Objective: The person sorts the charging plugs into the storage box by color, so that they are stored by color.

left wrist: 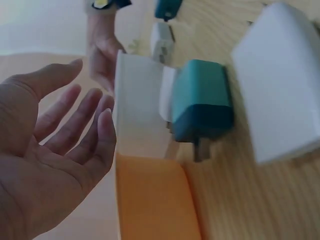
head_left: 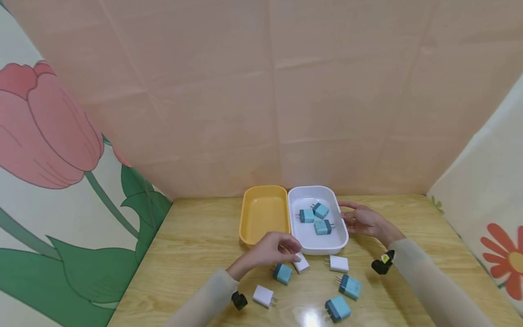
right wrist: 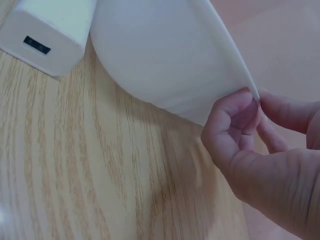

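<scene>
My right hand pinches the right rim of a white tray between thumb and fingers. Inside that tray lie three two-tone blue charger plugs. My left hand hovers at the tray's front left corner, its fingers loosely bent and nothing between them, as the left wrist view shows. Just under its fingertips in the head view is a white charger plug, partly covered by them. A blue charger plug lies on the table just in front of this hand.
An orange-yellow tray with nothing in it stands against the white tray's left side. More white plugs and blue plugs are scattered over the wooden table in front. A pinkish cloth wall rises behind the trays.
</scene>
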A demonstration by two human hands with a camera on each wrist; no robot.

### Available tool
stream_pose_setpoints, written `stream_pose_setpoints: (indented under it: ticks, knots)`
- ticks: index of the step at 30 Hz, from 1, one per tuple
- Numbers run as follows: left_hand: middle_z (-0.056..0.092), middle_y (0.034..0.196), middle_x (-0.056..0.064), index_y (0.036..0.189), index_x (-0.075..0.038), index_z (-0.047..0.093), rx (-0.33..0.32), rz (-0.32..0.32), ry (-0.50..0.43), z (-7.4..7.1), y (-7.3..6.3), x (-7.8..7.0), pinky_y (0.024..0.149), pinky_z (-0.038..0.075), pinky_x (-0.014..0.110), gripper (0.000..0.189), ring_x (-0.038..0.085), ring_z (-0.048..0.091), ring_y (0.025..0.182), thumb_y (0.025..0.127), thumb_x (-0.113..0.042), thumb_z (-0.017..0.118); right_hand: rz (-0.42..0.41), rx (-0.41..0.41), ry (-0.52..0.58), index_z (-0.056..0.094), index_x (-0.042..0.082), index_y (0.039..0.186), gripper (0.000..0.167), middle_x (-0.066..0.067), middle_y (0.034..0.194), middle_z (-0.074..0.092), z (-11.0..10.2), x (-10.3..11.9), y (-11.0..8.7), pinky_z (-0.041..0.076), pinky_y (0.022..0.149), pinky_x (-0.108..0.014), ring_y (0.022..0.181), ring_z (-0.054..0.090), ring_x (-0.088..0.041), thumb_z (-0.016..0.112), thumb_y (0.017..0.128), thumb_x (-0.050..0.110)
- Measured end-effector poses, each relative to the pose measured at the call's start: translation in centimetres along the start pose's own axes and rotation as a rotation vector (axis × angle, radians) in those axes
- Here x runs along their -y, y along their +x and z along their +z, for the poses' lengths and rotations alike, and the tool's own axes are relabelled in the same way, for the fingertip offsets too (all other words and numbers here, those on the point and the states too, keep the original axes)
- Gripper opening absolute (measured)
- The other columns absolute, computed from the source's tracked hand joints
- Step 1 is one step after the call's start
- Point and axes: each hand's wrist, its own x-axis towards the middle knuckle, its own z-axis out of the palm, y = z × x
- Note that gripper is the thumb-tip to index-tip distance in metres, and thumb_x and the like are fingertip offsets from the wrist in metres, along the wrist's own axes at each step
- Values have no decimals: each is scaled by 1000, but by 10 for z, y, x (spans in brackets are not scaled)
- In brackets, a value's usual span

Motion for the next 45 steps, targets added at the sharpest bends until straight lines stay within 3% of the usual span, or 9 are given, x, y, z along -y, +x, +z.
stream_pose_setpoints:
  ticks: [6,13,20,26,38,45]
  knots:
    - [79,117,5,119,-11,77,-13,9,53,3,-9,18,88,59,21,29,6,71,99,93,-21,82,-8,3,7,23,19,168,69,-3,129,56,-1,0,2,56,88,-30,108,54,-21,57,108,12]
    - [79,121,-2,122,-17,77,-25,16,134,4,-18,28,94,59,27,36,17,71,109,91,-32,85,-17,12,3,22,18,168,68,-1,125,59,-4,0,3,57,89,-32,109,55,-19,55,109,11]
    - [76,128,-3,131,-19,74,7,-17,147,4,-22,27,101,57,27,41,13,71,117,91,-28,84,-32,29,12,21,18,168,69,0,125,61,-5,-1,4,57,89,-32,108,57,-18,55,109,11]
    - [73,135,-3,137,-20,70,-9,-26,202,5,-28,33,107,54,29,51,13,68,123,89,-31,85,-24,22,6,23,19,168,69,1,124,62,-4,-1,5,56,88,-32,108,57,-18,57,108,12]
    - [75,130,-7,131,-18,73,-31,3,202,6,-34,58,105,54,21,53,0,67,117,83,-32,90,-28,26,-9,23,20,168,69,2,126,64,-7,-1,6,56,88,-31,107,57,-19,58,108,15]
    - [75,128,-11,129,-20,74,-22,-51,214,5,-39,63,107,53,25,50,1,67,118,83,-28,91,-24,16,-28,23,18,168,69,0,125,61,-6,-3,4,54,89,-32,109,54,-20,57,108,15]
